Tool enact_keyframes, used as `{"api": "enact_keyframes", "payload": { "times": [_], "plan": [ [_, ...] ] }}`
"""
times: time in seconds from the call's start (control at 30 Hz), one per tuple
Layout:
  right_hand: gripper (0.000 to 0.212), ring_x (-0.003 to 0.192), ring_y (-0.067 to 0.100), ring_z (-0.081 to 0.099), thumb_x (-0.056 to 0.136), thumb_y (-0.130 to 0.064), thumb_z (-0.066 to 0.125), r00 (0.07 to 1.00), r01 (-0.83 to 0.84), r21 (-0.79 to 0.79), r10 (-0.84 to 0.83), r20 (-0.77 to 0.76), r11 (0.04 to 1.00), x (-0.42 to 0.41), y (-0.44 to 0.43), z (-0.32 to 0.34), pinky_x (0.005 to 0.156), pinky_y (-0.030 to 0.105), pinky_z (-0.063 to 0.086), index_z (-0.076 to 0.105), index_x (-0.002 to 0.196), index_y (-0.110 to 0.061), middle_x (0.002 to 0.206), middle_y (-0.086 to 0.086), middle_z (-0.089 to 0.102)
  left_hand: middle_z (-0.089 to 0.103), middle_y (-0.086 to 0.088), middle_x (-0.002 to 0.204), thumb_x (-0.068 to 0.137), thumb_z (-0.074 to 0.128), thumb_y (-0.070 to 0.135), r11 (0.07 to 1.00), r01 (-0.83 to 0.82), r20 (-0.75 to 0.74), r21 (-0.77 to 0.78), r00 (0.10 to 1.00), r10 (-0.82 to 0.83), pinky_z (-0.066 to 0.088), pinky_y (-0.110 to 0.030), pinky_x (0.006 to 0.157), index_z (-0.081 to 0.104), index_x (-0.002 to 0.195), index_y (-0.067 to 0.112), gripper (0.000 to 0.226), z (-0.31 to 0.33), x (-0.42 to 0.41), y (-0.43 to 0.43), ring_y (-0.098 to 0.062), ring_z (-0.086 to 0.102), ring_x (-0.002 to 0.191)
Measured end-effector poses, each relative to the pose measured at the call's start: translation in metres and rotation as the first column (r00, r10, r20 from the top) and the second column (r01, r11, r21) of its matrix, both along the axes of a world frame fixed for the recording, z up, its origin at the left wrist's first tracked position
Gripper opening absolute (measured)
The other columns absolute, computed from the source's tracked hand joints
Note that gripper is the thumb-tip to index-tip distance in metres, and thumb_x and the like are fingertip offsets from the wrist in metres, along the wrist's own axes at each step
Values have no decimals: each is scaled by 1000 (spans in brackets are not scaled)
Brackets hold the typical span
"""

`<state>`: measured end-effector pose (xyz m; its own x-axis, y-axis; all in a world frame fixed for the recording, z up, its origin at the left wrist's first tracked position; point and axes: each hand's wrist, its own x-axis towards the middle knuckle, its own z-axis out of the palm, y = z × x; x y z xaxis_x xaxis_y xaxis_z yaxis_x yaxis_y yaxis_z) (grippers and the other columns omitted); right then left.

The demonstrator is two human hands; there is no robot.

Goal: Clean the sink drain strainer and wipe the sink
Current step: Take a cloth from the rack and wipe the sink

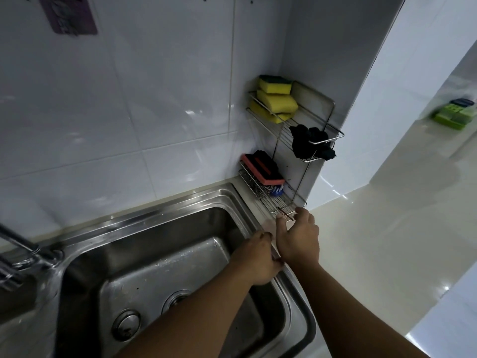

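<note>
Stainless-steel sink (154, 215), seen from above. Two round fittings sit in the basin floor: the drain strainer (175, 299), partly hidden by the left forearm, and, to its left, a round metal plug (126, 322). Which of the two carries the strainer basket cannot be told for certain.

The left hand (258, 259) lies on the sink's right rim, back upward, with its fingers bent over the edge. Whether they hold anything cannot be told.

The right hand (296, 236) is just beyond the sink's right rim, beside the left hand. Its fingers are straight and spread wide, their tips at the front wire of the lower shelf of a two-tier wire rack (320, 130). A thin reddish-brown item (285, 215) lies at the fingertips, too small to identify.

The rack stands in the wall corner behind the sink's far right corner.
- Lower shelf: a pink-backed scrub pad (260, 169), a steel-wool scourer (262, 188) and a blue brush (277, 193).
- Upper shelf: stacked yellow sponges (276, 99) and a black cloth (309, 143) hanging over the front rail.

A metal faucet (23, 251) rises at the sink's left side. White wall tiles (154, 99) stand behind the sink and bear a purple holder (69, 14) near the top. A pale countertop (387, 202) extends right of the sink, with a green object (454, 115) far along it.
</note>
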<state>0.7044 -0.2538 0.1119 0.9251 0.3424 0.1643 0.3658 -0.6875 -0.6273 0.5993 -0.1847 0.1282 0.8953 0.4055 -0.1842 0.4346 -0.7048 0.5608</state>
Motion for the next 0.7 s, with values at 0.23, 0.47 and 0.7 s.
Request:
{"api": "enact_keyframes", "payload": {
  "times": [0.23,0.47,0.7],
  "plan": [
    [61,125,26,42,90,-57,52,995,-13,49,8,96,999,-49,2,19,100,46,45,39,137,-21,140,5,45,41,-2,146,87,66,49,999,-39,-13,25,999,39,48,-44,99,39,145,25,69,9,-49,11,-27,48,129],
    [59,125,24,41,90,-58,53,991,-100,63,94,95,993,-106,19,33,101,45,45,37,135,-22,139,4,42,38,-3,150,90,59,55,993,-113,-16,41,993,114,45,-41,103,35,149,24,71,13,-120,37,-27,46,131],
    [59,126,20,40,88,-58,53,975,-171,114,151,166,979,-134,29,66,104,43,44,39,134,-24,135,1,42,42,1,148,87,62,54,981,-185,22,52,983,184,43,-38,106,40,146,28,68,21,-172,66,-24,47,133]
  ]
}}
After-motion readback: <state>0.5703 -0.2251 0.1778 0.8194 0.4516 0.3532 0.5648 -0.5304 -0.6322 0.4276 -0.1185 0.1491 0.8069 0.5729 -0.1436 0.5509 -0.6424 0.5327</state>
